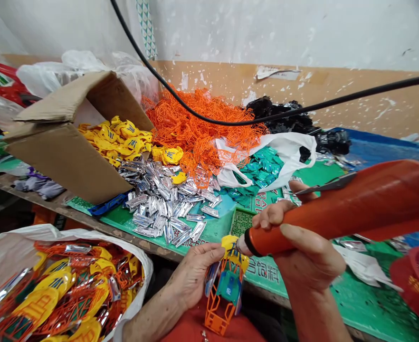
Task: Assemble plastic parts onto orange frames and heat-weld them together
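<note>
My left hand point(194, 270) grips a partly built plastic toy car body point(230, 287) by its upper left side, near the table's front edge. It has an orange lattice frame, a teal-green centre piece, shiny side panels and a yellow piece point(230, 243) on top. My right hand point(307, 254) is wrapped round an orange-red electric screwdriver point(328, 209), held nearly level. The metal nose of the screwdriver meets the yellow piece at its right side; the screw and bit are hidden.
Silver panels point(166, 204), orange frames point(202, 118) and green pieces point(266, 166) lie heaped on the table. Yellow pieces spill from a cardboard box point(63, 156). A white sack point(147, 270) of assembled toys stands lower left. A black cable point(195, 114) hangs across. At right sits a red basket point(405, 280).
</note>
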The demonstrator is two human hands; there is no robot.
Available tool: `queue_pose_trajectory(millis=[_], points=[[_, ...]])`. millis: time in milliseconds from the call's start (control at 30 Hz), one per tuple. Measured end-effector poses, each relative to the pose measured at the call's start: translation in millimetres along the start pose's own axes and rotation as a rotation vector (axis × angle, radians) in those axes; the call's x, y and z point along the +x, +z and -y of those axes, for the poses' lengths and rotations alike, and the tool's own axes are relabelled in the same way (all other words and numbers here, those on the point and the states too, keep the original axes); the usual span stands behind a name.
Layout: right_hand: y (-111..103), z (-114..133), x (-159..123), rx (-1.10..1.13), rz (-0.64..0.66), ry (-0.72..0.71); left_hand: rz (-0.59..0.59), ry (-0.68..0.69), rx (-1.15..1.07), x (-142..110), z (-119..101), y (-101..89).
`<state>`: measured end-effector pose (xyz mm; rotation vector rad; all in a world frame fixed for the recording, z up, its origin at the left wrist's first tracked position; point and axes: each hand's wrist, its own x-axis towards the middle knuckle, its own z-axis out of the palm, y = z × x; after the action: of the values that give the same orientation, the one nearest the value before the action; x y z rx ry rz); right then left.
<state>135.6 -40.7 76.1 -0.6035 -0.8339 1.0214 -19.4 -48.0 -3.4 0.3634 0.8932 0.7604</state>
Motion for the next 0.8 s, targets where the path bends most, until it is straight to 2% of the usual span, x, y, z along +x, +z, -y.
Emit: queue_pose_trajectory(millis=[433, 800], points=[[-0.3, -3.2, -4.0, -0.085, -0.006, -0.006, -0.025, 0.002, 0.022, -0.6, 1.0, 2.2], [-2.8, -10.9, -16.7, -0.155, 0.081, 0.005, -0.039, 0.010, 0.019, -5.0, 5.7, 4.5]])
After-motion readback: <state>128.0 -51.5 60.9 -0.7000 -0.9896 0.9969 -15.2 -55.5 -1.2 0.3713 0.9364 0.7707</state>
